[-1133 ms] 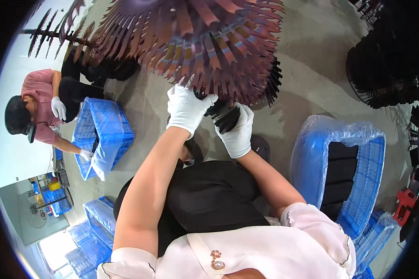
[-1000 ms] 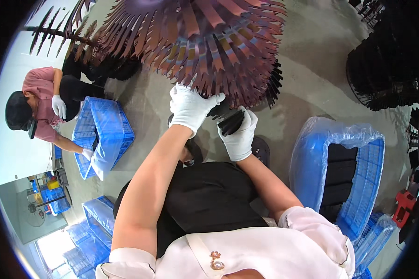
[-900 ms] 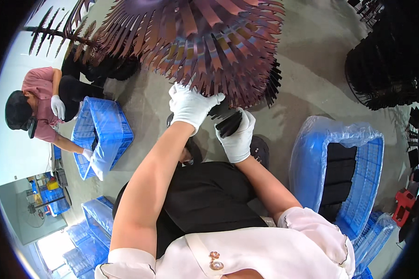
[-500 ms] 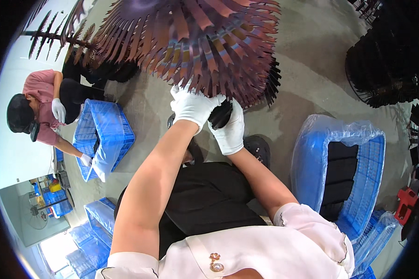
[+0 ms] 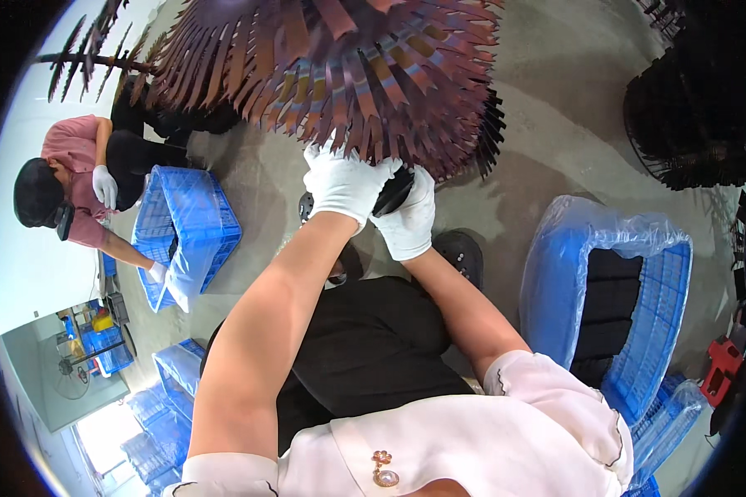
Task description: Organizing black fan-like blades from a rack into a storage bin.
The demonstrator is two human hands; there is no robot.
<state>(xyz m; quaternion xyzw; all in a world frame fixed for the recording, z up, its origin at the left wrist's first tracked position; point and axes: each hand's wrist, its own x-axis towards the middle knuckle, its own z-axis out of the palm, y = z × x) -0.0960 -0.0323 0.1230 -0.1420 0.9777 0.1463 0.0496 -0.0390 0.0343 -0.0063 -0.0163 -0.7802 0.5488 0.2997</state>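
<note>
A large round rack of overlapping brownish-purple metallic strips [image 5: 348,91] fans out in front of me, the strip ends pointing down toward my hands. My left hand [image 5: 344,186], in a white glove, is up against the lower strip ends, its fingers closed and partly hidden among them. The thumb side reaches right to a bundle of flat black pieces [image 5: 396,192]. My right hand [image 5: 410,217], also gloved in white, is closed round that bundle from the right, just under the rack's rim. What the left fingertips pinch is hidden.
At right stands a blue plastic-lined crate [image 5: 651,331] with stacked black pieces [image 5: 609,306]. Dark racks [image 5: 680,124] are at far right. Left, a co-worker in a pink shirt [image 5: 75,149] reaches into another blue crate [image 5: 224,219]. A red object [image 5: 723,364] lies at the right edge.
The strips on the rack have shifted slightly, and the view has moved a little. Both my hands stay at the rim, the right one still round the black bundle.
</note>
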